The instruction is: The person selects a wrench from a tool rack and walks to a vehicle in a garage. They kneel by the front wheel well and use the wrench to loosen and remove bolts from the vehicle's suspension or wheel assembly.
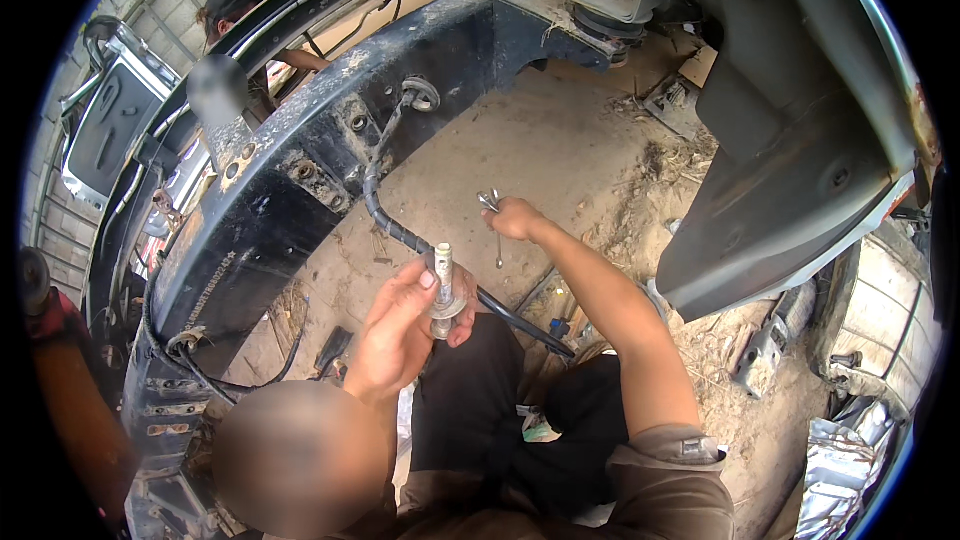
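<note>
My left hand [388,332] is closed around a thick metal bolt [444,265], held upright with a wide flange or washer near its lower end. A worn, pale coating covers part of its shank. Out to the right, over the dirt, my right hand [517,219] is wrapped round what look like metal wrenches [489,201]. Their shiny ends stick out at the top, and a thin shaft hangs below the fist. Behind my left hand runs a black wrapped cable [388,225], reaching toward my knees. Whether the hand touches the cable, I cannot tell.
A dark vehicle frame rail [330,90] curves along the left. A large dark fender panel [800,130] hangs at the right. Metal parts [765,350] and crumpled foil [845,465] lie lower right. At the upper left, another person [232,8] reaches beyond the rail.
</note>
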`<state>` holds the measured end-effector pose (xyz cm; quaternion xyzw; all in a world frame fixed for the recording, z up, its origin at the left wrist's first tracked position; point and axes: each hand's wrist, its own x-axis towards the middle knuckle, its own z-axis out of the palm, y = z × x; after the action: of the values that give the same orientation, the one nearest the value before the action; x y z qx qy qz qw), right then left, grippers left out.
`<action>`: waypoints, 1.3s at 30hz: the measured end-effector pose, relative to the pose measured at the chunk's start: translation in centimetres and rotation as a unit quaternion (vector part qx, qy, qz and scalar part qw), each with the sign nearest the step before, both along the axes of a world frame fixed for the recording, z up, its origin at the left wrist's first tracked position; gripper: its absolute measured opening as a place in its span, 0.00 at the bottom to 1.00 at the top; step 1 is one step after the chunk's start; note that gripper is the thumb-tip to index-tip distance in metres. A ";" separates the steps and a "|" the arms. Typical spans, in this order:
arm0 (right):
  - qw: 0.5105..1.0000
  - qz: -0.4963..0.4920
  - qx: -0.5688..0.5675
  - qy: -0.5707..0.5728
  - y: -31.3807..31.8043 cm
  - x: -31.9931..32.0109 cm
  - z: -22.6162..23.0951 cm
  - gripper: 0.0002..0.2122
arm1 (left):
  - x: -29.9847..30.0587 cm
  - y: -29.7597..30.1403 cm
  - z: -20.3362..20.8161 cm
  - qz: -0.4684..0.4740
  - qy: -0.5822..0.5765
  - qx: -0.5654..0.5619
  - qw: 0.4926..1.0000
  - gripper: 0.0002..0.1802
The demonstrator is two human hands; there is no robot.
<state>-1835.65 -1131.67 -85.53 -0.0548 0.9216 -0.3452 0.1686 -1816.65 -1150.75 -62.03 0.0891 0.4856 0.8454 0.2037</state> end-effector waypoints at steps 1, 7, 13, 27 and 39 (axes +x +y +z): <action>0.999 0.039 0.005 -0.028 -1.2 -0.3 0.1 0.20 | 0.5 -0.9 -0.4 0.004 -0.004 0.007 1.000 0.18; 0.974 0.139 -0.033 -0.177 -3.4 -2.3 -0.5 0.19 | 3.2 -4.0 -3.5 0.022 -0.002 -0.003 1.000 0.20; 0.883 0.049 -0.193 -0.424 -6.0 -2.9 -5.5 0.14 | 7.9 -5.4 -7.8 0.214 -0.047 -0.025 0.975 0.20; 0.667 0.220 -0.271 -0.658 -16.5 5.5 -7.8 0.21 | 15.3 -9.2 -18.2 0.157 0.124 -0.095 0.975 0.16; 0.766 0.133 -0.337 -0.531 -20.4 14.0 -6.1 0.22 | 12.1 -8.1 -33.0 0.551 -0.316 0.270 0.724 0.32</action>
<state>-1821.65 -1152.10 -91.65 -0.0383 0.4926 -0.5816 0.6462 -1804.50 -1158.84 -95.03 -0.4150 0.1080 0.8834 -0.1891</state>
